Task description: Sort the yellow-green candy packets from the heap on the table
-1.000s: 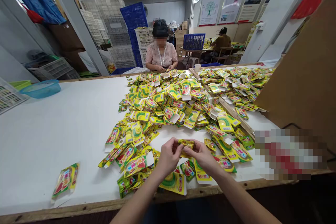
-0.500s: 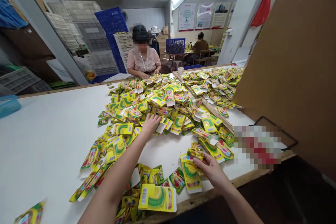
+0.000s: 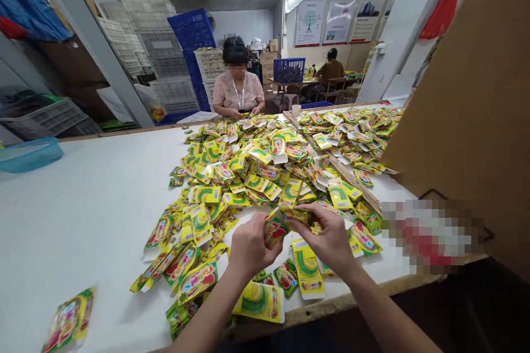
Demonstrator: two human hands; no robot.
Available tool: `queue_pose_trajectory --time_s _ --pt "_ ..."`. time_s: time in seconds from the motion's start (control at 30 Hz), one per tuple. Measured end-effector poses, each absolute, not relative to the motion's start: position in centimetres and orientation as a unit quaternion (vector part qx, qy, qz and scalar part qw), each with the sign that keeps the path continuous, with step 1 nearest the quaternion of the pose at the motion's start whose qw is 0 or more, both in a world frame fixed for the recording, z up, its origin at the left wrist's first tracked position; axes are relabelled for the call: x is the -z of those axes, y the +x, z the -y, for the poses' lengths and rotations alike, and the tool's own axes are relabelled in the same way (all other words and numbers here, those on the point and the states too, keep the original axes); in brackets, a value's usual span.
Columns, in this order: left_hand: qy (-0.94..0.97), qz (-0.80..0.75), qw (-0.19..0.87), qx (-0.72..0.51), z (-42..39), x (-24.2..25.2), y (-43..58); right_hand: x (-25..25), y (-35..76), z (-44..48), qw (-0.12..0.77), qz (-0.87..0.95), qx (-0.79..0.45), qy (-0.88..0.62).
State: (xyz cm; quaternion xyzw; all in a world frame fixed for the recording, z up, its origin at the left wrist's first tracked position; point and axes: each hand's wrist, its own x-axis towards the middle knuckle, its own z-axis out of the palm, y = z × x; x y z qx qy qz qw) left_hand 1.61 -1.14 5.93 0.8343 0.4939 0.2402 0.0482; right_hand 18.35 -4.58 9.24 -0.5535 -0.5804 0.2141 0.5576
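Note:
My left hand [image 3: 250, 245] grips a small yellow-green printed carton [image 3: 274, 230], its fingers wrapped round the near side. Close against it, my right hand [image 3: 329, 238] pinches a small yellow candy packet [image 3: 295, 214] at the carton's upper end. Whether the packet is partly inside the carton, I cannot tell. Below the hands lie a flat yellow carton [image 3: 307, 270] with a green swirl and a loose green packet [image 3: 286, 277]. Another yellow carton [image 3: 260, 302] rests by the table's front edge, partly behind my left forearm.
A large heap of cartons and packets [image 3: 248, 160] spreads over the white table [image 3: 111, 193]. A wooden strip [image 3: 356, 185] divides it from more packets at right. A cardboard sheet [image 3: 464, 99] stands on the right. Across the table a person [image 3: 239, 91] handles packets. A blue mesh basket [image 3: 31, 154] sits far left.
My left hand has come back from the heap towards my right hand and now holds a carton. The right hand has lifted its packet off the flat carton. The view has swung slightly left.

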Motion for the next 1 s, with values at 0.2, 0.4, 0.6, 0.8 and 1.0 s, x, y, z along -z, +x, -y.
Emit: queue_pose_trajectory --time_s 0.2,0.4,0.6,0.8,1.0 --pt "0.825 -0.468 0.006 -0.318 2.5 -4.7 1.5 -11.9 20.1 3.8 0.331 0.704 -0.347 -0.523" --pt "0.812 -0.450 -0.035 -0.372 3.7 -4.5 1.8 -12.9 20.3 3.3 0.300 0.734 -0.358 -0.493" --pt "0.807 -0.441 -0.060 -0.388 4.4 -5.5 1.5 -14.2 19.1 3.0 0.263 0.797 -0.248 -0.483" --pt "0.783 -0.453 -0.143 -0.403 4.7 -5.2 1.5 -15.0 17.6 3.0 0.180 0.836 -0.184 -0.485" --pt "0.802 -0.507 -0.093 -0.300 4.7 -4.8 1.2 -12.2 16.8 2.2 0.159 0.834 -0.181 -0.496"
